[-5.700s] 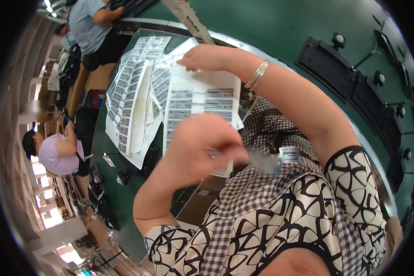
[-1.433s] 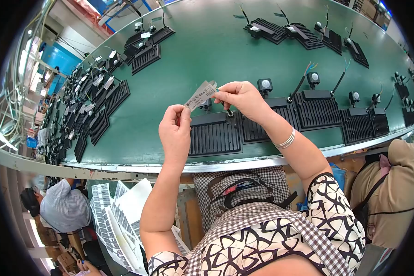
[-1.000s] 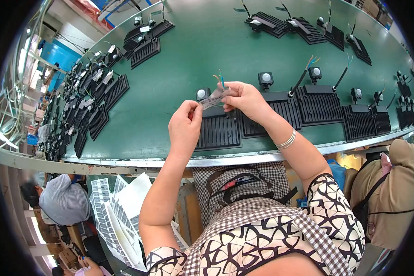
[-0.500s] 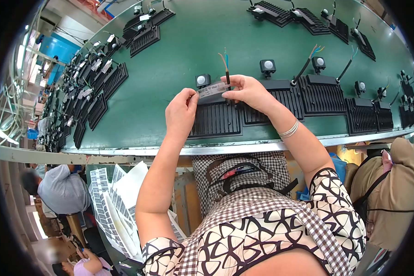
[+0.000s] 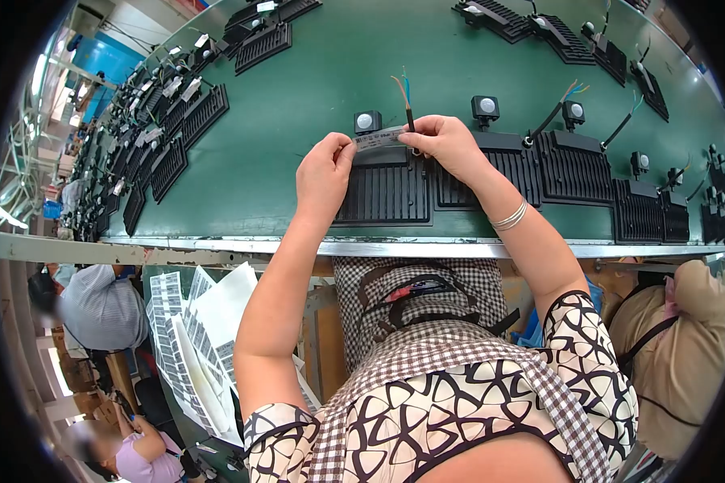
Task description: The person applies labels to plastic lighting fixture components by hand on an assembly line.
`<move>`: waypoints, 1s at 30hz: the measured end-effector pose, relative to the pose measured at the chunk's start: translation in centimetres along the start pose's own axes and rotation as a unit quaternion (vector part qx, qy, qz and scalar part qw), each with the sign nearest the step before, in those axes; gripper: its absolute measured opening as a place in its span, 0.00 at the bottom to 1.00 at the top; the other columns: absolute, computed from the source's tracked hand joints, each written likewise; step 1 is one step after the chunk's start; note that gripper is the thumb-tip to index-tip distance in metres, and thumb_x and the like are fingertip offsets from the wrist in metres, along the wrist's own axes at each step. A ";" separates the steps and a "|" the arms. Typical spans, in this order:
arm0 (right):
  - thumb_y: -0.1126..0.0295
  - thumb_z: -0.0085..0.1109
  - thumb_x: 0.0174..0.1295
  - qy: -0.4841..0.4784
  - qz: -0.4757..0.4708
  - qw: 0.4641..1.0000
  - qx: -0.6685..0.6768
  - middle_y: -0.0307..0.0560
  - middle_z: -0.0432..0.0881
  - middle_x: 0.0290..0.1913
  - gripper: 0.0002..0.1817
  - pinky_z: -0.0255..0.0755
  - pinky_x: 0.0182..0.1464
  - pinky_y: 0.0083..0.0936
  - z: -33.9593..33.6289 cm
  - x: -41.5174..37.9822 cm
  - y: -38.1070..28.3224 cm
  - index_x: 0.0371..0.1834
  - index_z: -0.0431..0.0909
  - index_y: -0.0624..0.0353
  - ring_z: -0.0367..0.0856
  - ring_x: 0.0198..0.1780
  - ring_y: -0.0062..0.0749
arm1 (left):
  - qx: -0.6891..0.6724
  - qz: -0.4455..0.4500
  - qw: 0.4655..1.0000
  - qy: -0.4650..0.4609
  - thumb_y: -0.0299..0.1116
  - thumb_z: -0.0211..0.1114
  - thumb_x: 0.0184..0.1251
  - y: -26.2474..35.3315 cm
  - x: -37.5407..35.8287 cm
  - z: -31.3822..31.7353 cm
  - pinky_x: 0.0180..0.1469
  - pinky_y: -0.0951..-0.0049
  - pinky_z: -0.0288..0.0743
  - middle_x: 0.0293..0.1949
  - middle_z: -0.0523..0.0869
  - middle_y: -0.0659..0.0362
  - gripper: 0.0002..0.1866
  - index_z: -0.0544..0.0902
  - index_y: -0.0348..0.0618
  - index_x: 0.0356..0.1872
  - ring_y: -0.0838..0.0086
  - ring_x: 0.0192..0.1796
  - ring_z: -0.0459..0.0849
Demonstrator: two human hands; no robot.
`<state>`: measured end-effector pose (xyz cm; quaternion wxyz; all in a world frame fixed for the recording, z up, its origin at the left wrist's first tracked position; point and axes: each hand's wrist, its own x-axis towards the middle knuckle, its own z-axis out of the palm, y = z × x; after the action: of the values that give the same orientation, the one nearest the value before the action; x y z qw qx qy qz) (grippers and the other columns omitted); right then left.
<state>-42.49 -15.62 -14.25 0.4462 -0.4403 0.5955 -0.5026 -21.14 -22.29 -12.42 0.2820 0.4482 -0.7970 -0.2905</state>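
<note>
A narrow silver-grey printed label (image 5: 379,139) is stretched between my two hands. My left hand (image 5: 325,175) pinches its left end between thumb and fingers. At the other end, my right hand (image 5: 447,146) pinches it close to a black cable (image 5: 411,119) with bare coloured wire ends. Below the label lies a black floodlight (image 5: 383,196) with a ribbed back, flat on the green table. Its motion sensor (image 5: 367,121), with a white dome, sticks up just beyond the label.
More ribbed floodlights (image 5: 576,169) line the near edge to the right. Others crowd the left side (image 5: 169,169) and the far right (image 5: 568,39) of the green table (image 5: 354,56). Label sheets (image 5: 209,322) lie below the table edge at left. People (image 5: 101,306) sit nearby on both sides.
The whole view has shifted a little, with the table's things higher in the picture. Both hands keep their pinch on the label, whose face now shows narrower.
</note>
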 end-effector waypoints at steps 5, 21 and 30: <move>0.67 0.70 0.60 0.023 -0.031 0.998 0.052 0.36 0.82 0.29 0.13 0.71 0.33 0.15 0.4 -0.1 1.2 0.41 0.85 0.66 0.75 0.29 0.15 | 0.013 0.007 1.000 0.008 0.36 0.62 0.70 0.1 0.1 0.2 0.37 0.65 0.73 0.28 0.82 0.55 0.09 0.80 0.41 0.37 0.64 0.31 0.80; 0.75 0.65 0.63 0.046 -0.058 0.994 0.074 0.38 0.83 0.45 0.17 0.73 0.40 0.12 1.9 -0.6 1.7 0.54 0.79 0.66 0.76 0.35 0.13 | 0.230 0.082 0.966 -0.090 0.49 0.76 0.52 2.1 -6.8 -0.2 0.38 0.62 0.79 0.37 0.81 0.56 0.30 0.81 0.49 0.56 0.60 0.35 0.84; 0.74 0.64 0.59 0.039 -0.236 0.961 -0.140 0.47 0.84 0.47 0.17 0.77 0.50 0.29 5.1 -3.0 1.8 0.52 0.81 0.60 0.82 0.43 0.36 | 0.430 -0.120 0.895 0.008 0.55 0.69 0.59 -7.8 -1.5 -7.9 0.44 0.58 0.79 0.46 0.81 0.50 0.35 0.73 0.55 0.66 0.54 0.44 0.85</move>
<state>-37.02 -13.56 -16.22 0.2245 -0.6066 0.5561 -0.5220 -10.58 -26.01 -12.96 0.0317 0.6200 -0.7822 0.0525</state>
